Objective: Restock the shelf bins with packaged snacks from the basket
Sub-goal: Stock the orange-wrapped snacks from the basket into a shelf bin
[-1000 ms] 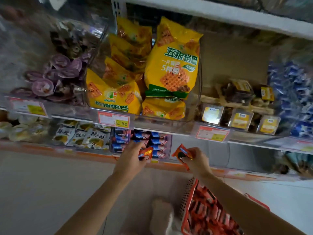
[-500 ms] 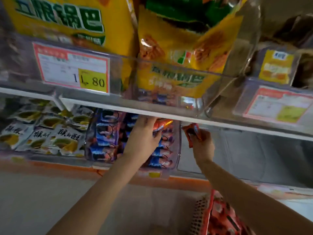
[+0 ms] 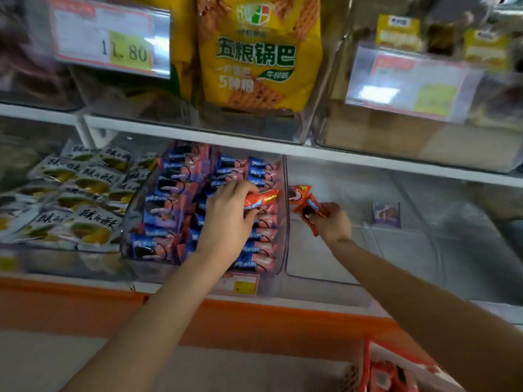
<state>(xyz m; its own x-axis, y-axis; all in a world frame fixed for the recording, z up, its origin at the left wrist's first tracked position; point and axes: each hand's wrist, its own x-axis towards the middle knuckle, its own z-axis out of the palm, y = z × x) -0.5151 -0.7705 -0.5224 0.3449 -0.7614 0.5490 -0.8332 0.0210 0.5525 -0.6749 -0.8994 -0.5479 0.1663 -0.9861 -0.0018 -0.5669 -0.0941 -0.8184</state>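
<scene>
- The white-and-yellow packets [image 3: 85, 190] in the leftmost bin are a different product, so I would leave that bin alone.
- The middle bin [image 3: 285, 244] is already packed with rows of blue-and-pink packets [image 3: 169, 199]. An orange one does not seem to belong there, so check the wrapper against the stock before dropping it in.
- The left hand [image 3: 226, 222] hovers over that bin's right side, its fingers curled round an orange packet [image 3: 261, 198] that lies level above the rows. I would carry it over the dividing wall rather than set it down here.
- The right hand [image 3: 335, 224] pinches what look like two orange packets [image 3: 308, 206] just past that wall, over the right bin [image 3: 353, 250]. That bin is nearly bare and looks the likely home for them. Start at the back and lay the packets flat, faces up and ends aligned, so that later rows stack neatly.
- A small purple packet [image 3: 386, 215] stands alone at the rear of the right bin. Work around it, or move it if it is a stray.
- The basket [image 3: 367, 363] sits low at the right with more orange packets, within easy reach for refills.
- Hard to make out: the price tag [image 3: 113, 43] and bags on the upper shelf are motion-blurred. The left fingertips are hidden under the packet, and the right hand covers the lower ends of its packets, so their count is uncertain. The frame's edge cuts off most of the basket, so how much stock remains is unclear.
</scene>
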